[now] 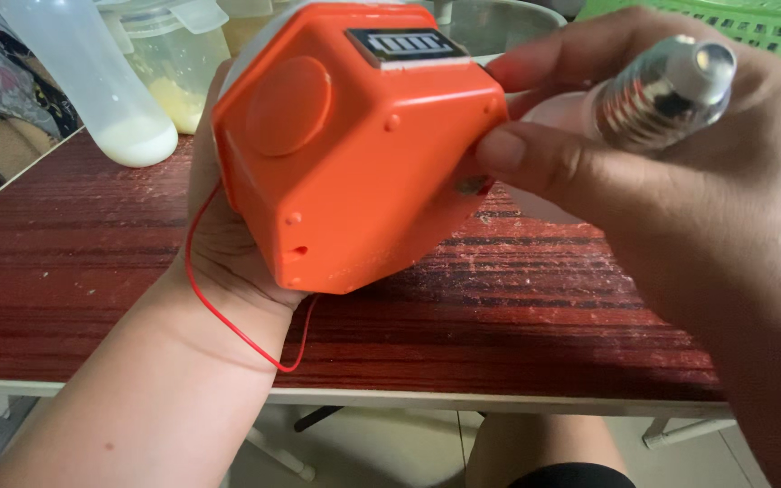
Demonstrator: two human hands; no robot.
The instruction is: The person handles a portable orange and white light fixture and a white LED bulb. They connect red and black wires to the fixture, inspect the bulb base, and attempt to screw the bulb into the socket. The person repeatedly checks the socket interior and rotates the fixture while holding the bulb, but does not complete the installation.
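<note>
Dark red wood-grain counter, dusty with pale specks near the middle. Above it, an orange plastic housing, blocky with angled corners, a round raised disc on one face and a small dark indicator panel on top. Left hand cups it from behind and below, fingers wrapped round the far side, palm against the casing. Right hand comes in from the right, thumb tip pressed on the housing's right edge; the other fingers curl round a white bulb, its metal screw base pointing toward the camera. Back left on the counter: a translucent squeeze bottle and a clear tub holding something yellowish. Green mesh basket back right. Thin red wire loops from under the housing across the left wrist.
</note>
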